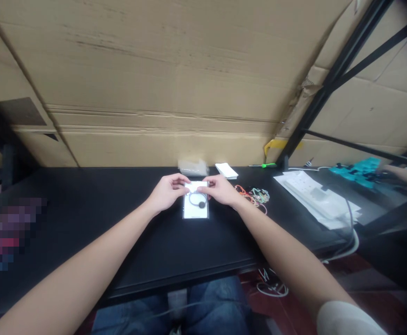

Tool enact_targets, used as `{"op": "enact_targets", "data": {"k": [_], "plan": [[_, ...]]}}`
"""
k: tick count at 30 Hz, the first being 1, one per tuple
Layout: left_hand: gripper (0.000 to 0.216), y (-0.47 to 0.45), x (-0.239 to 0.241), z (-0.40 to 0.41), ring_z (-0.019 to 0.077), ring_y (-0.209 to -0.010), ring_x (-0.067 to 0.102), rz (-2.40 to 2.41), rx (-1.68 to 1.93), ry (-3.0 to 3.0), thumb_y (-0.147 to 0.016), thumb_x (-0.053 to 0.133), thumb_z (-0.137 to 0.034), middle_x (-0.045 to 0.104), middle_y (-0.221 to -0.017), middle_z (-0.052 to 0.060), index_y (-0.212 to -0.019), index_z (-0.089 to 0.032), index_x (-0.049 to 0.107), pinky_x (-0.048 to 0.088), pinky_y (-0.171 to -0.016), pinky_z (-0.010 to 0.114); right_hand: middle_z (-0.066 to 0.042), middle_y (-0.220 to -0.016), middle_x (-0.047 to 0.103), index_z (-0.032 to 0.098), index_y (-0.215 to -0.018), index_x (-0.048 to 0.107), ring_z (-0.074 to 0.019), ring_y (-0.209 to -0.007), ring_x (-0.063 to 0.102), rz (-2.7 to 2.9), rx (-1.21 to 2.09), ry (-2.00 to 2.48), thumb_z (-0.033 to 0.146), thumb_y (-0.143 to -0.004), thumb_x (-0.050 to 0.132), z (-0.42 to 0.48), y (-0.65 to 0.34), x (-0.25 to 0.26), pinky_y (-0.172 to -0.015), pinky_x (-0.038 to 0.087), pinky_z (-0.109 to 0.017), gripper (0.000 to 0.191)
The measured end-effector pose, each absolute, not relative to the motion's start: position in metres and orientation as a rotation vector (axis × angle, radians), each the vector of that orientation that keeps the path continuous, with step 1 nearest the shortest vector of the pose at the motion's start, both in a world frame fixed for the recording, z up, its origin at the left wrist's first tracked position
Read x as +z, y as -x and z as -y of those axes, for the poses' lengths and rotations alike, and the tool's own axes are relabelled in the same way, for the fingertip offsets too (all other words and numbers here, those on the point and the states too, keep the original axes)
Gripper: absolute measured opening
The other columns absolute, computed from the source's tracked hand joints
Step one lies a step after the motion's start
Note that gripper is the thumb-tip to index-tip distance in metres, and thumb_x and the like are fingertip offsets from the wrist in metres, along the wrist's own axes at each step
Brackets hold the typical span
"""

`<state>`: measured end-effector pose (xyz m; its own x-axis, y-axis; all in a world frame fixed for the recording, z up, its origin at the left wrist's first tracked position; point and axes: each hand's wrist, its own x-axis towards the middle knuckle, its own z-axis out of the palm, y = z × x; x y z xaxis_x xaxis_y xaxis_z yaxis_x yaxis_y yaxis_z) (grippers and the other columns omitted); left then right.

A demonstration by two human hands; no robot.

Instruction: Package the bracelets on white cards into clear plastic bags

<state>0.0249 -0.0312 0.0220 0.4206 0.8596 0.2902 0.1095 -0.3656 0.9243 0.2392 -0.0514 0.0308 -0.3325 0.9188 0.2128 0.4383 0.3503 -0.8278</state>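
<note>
Both my hands hold a white card in a clear sleeve [196, 213] just above the black table. A dark hair tie with a round black piece [201, 204] shows against the card. My left hand [170, 191] pinches the upper left edge between thumb and fingers. On the upper right edge, my right hand [220, 190] grips in the same way. Behind my hands lies a stack of clear plastic bags [192, 167], and beside it a small pile of white cards [226, 170]. Orange and pale green bands [259, 196] lie right of my right hand.
Cardboard [164, 83] walls the back of the black table [119, 251]. Farther right are white papers [315, 200], a cable [353, 242], a green-handled screwdriver [268, 165] and teal items [358, 172] near another person's hand [403, 174]. A black metal frame [323, 93] rises at right.
</note>
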Motion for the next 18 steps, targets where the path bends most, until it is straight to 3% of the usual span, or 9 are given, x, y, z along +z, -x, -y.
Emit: {"op": "enact_targets", "data": {"k": [2, 5, 10, 15, 18], "plan": [[0.029, -0.027, 0.021, 0.032, 0.0165, -0.076, 0.065, -0.84, 1.06, -1.738, -0.071, 0.071, -0.02, 0.068, -0.084, 0.004, -0.098, -0.018, 0.063, 0.051, -0.075, 0.034, 0.0, -0.056, 0.057, 0.017, -0.066, 0.059, -0.0114, -0.05, 0.052, 1.938, 0.887, 1.192, 0.047, -0.075, 0.065, 0.05, -0.238, 0.031, -0.048, 0.037, -0.024, 0.032], [0.036, -0.033, 0.015, 0.034, 0.0176, -0.077, 0.066, -0.857, 1.047, -1.587, -0.073, 0.072, -0.026, 0.07, -0.084, 0.005, -0.106, -0.018, 0.062, 0.052, -0.074, 0.033, 0.0, -0.055, 0.057, 0.017, -0.064, 0.058, -0.0108, -0.05, 0.051, 1.917, 0.856, 1.173, 0.048, -0.075, 0.065, 0.051, -0.237, 0.031, -0.047, 0.035, -0.024, 0.034], [0.018, -0.033, 0.012, 0.032, 0.0171, -0.073, 0.066, -0.871, 0.858, -1.455, -0.074, 0.071, -0.031, 0.071, -0.079, 0.007, -0.082, -0.015, 0.07, 0.051, -0.067, 0.029, 0.0, -0.055, 0.058, 0.018, -0.065, 0.058, -0.0111, -0.05, 0.053, 1.931, 0.907, 1.149, 0.044, -0.075, 0.067, 0.049, -0.239, 0.028, -0.049, 0.038, -0.025, 0.03], [0.012, -0.018, 0.023, 0.026, 0.014, -0.076, 0.064, -0.791, 0.809, -1.432, -0.075, 0.07, -0.025, 0.07, -0.081, 0.006, -0.079, -0.015, 0.07, 0.05, -0.07, 0.026, -0.003, -0.065, 0.064, 0.017, -0.079, 0.065, -0.0127, -0.057, 0.059, 1.777, 1.181, 1.086, 0.036, -0.074, 0.068, 0.04, -0.251, 0.027, -0.06, 0.049, -0.029, 0.02], [0.015, -0.004, 0.029, 0.019, 0.0158, -0.081, 0.065, -0.845, 0.81, -1.453, -0.075, 0.068, -0.026, 0.07, -0.089, 0.008, -0.083, -0.014, 0.07, 0.05, -0.073, 0.028, -0.005, -0.071, 0.065, 0.016, -0.088, 0.066, -0.0129, -0.059, 0.06, 1.67, 1.16, 1.111, 0.032, -0.074, 0.067, 0.033, -0.261, 0.025, -0.061, 0.051, -0.03, 0.021]]}}
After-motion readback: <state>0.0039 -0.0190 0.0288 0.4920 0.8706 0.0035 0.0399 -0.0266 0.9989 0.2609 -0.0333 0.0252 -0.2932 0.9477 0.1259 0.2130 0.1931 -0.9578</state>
